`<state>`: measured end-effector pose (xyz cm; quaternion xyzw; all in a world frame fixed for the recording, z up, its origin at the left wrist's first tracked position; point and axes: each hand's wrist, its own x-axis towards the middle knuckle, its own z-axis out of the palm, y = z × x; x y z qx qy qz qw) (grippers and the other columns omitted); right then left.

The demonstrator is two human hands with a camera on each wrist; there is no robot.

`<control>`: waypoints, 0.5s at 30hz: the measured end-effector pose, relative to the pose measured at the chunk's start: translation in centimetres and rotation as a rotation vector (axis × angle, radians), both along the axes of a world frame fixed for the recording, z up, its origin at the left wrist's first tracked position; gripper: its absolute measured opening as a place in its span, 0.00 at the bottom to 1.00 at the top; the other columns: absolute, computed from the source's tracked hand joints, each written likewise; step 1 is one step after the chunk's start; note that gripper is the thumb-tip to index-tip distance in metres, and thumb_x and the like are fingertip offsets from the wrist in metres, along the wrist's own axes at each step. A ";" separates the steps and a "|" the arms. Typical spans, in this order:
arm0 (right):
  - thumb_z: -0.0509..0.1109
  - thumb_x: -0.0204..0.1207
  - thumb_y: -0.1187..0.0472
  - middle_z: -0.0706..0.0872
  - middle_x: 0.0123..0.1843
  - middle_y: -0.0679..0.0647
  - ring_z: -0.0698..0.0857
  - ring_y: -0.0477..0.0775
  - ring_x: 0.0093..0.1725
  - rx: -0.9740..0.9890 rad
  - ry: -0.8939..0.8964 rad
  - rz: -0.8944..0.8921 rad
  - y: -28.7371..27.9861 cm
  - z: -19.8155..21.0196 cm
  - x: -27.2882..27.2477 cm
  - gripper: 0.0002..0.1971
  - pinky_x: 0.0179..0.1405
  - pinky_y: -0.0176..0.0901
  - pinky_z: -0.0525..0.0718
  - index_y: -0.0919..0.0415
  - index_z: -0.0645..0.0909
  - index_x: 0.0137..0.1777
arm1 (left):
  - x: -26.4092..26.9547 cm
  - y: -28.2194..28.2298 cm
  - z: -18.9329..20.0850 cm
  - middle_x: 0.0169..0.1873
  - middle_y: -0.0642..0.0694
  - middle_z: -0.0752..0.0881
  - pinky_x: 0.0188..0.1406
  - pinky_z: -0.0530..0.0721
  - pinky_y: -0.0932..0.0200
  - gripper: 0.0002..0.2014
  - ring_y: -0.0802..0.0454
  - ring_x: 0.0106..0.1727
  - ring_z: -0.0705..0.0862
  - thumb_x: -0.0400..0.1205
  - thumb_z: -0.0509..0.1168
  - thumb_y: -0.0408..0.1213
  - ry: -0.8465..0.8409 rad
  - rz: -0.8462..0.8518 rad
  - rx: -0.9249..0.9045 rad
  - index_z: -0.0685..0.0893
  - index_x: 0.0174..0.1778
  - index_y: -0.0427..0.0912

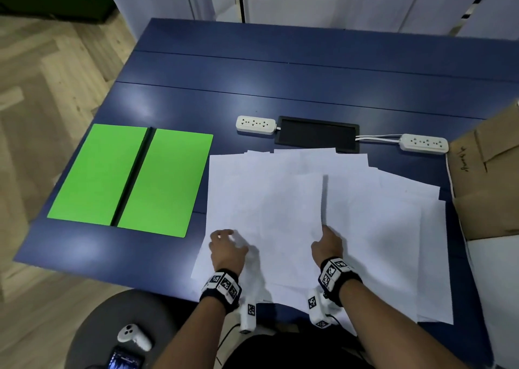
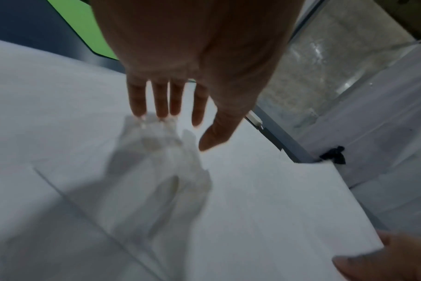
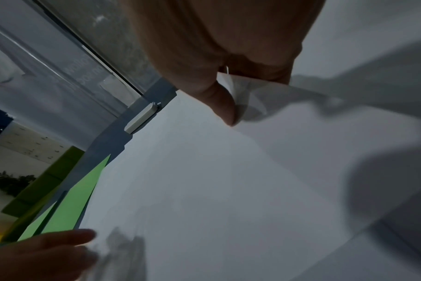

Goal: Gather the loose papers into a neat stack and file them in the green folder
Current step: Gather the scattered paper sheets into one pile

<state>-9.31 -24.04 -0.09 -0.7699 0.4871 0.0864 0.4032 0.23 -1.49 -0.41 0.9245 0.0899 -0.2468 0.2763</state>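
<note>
On the blue table the loose papers lie fanned in an overlapping spread at its near right, from about 4 to 6 o'clock. The green folder lies opened flat at 9 o'clock of them, just beside their left edge.

The right hand pinches the near end of one sheet, whose left edge stands lifted off the pile; the right wrist view shows the thumb pressed against a sheet corner, with the other fingers curled behind it. The left hand is spread with straight fingers, holding nothing. In the left wrist view its fingertips seem to meet the paper, though blur leaves real contact uncertain.

Only the head view shows the surroundings. A cardboard box stands at 3 o'clock of the papers, close against their right edge. At 12 o'clock a black cable tray sits between two white power strips, its near edge partly covered by paper. At 7 o'clock, off the table, a round stool carries a white controller and a phone.
</note>
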 end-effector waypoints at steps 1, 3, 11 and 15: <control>0.61 0.71 0.75 0.88 0.53 0.58 0.85 0.60 0.48 0.000 -0.002 0.001 0.0 -0.3 0.0 0.18 0.46 0.37 0.78 0.64 0.83 0.58 | 0.4 0.5 -0.1 0.69 0.40 0.74 0.63 0.82 0.46 0.29 0.37 0.66 0.79 0.69 0.78 0.35 -0.023 0.106 -0.007 0.82 0.68 0.40; 0.62 0.70 0.75 0.88 0.49 0.58 0.87 0.61 0.48 0.023 0.000 -0.005 0.1 -0.8 -0.2 0.16 0.47 0.41 0.84 0.65 0.84 0.54 | 1.0 1.1 0.0 0.69 0.35 0.76 0.61 0.81 0.48 0.33 0.35 0.64 0.81 0.69 0.80 0.36 0.009 0.231 -0.067 0.79 0.71 0.36; 0.64 0.71 0.71 0.89 0.52 0.57 0.88 0.61 0.52 0.104 0.016 0.050 1.6 -1.5 -0.1 0.16 0.52 0.41 0.84 0.62 0.82 0.58 | 2.1 1.4 -0.6 0.48 0.41 0.89 0.49 0.79 0.56 0.18 0.39 0.55 0.87 0.73 0.79 0.45 0.140 0.177 -0.162 0.88 0.51 0.37; 0.66 0.77 0.65 0.86 0.56 0.57 0.85 0.60 0.52 0.180 0.014 0.000 2.5 -1.1 0.5 0.18 0.55 0.44 0.81 0.64 0.76 0.66 | 2.0 1.6 -0.9 0.36 0.43 0.89 0.38 0.82 0.55 0.07 0.40 0.42 0.87 0.73 0.77 0.37 0.146 0.101 -0.233 0.88 0.40 0.38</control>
